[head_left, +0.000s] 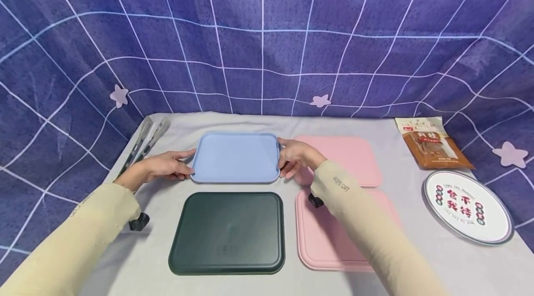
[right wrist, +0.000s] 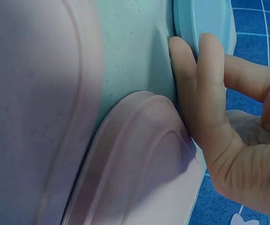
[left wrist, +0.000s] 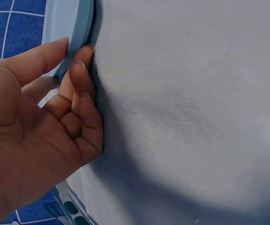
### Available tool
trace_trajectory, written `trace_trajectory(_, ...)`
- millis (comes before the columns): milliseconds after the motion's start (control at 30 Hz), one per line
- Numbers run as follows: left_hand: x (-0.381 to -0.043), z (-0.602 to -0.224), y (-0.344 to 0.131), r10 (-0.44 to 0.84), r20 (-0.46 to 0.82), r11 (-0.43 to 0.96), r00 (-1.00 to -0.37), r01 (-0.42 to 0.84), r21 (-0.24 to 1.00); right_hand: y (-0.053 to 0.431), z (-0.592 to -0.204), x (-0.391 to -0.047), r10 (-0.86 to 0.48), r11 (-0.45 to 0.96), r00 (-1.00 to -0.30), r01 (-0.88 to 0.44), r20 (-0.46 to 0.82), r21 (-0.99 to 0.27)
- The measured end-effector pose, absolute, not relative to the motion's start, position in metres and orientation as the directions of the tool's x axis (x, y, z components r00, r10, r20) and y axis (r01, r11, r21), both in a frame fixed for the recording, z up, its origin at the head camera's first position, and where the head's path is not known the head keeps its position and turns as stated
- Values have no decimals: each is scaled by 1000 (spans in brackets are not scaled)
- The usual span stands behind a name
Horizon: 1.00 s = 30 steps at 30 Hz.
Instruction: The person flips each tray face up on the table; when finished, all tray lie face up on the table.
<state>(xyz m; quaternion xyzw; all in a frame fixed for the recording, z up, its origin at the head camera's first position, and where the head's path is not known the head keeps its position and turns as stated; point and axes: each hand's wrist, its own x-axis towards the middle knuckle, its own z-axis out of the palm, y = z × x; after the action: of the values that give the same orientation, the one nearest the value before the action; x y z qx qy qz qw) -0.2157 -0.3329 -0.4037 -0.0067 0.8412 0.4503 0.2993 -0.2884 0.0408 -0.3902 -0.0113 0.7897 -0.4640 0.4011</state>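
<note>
A light blue tray [head_left: 237, 157] lies at the back middle of the white cloth. My left hand [head_left: 164, 164] grips its left edge; in the left wrist view, the thumb [left wrist: 46, 56] sits at the rim with the other fingers curled by its underside. At the opposite edge, my right hand [head_left: 297, 156] holds the tray, its fingers [right wrist: 210, 70] against the rim in the right wrist view. The right forearm passes over two pink trays, one at the back [head_left: 346, 152] and one in front [head_left: 319, 240], hiding part of both.
A dark green tray [head_left: 227, 233] lies in front of the blue one. Tongs [head_left: 152, 138] rest at the back left. On the right are a brown spice packet [head_left: 431, 143] and a white oval plate [head_left: 467, 208] with red characters. A purple grid curtain [head_left: 267, 45] rises behind the table.
</note>
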Motion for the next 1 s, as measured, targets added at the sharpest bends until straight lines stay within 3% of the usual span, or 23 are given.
trace_trajectory(1000,-218,-402,-333,272,-510,614,-816,-261,745,42,-388,-291,-398,553,-665,377,-632,-743)
